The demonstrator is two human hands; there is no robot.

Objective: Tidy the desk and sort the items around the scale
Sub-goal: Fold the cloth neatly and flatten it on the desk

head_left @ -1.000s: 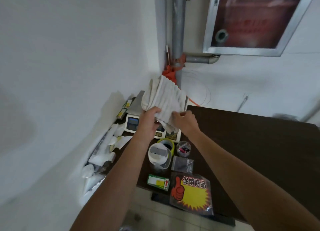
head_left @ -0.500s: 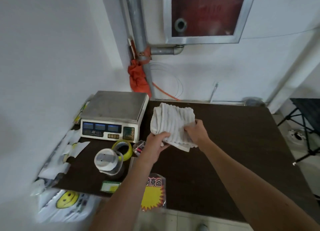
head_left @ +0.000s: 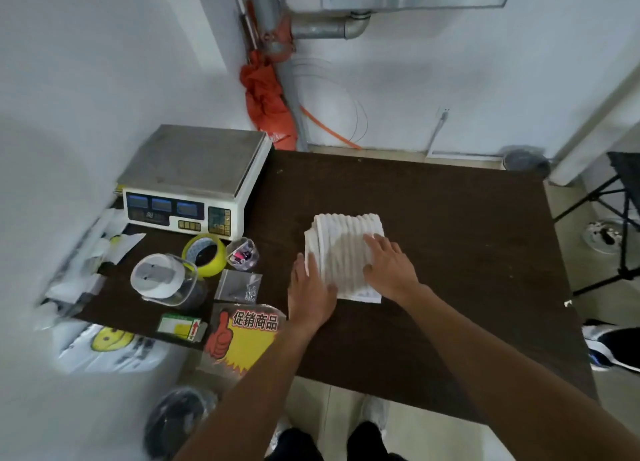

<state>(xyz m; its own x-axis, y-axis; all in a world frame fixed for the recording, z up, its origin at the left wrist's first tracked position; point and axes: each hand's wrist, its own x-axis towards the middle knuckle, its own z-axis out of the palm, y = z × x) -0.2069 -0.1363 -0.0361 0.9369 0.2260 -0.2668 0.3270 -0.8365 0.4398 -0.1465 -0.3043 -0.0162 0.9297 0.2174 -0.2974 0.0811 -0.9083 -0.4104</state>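
A folded white ribbed towel lies flat on the dark brown desk, right of the scale. My left hand rests flat on the towel's near left edge with straight fingers. My right hand presses flat on its near right part. The white scale with its bare steel platform stands at the desk's back left corner.
In front of the scale sit a yellow tape roll, a small clear cup of bits, a lidded clear container, a zip bag, a green-white box and a yellow promo sign. Plastic bags hang off the left edge.
The towel went from held up over the scale, rightward and down, to lying flat on the desk. Both hands let go of their grip and now press on it with flat fingers.
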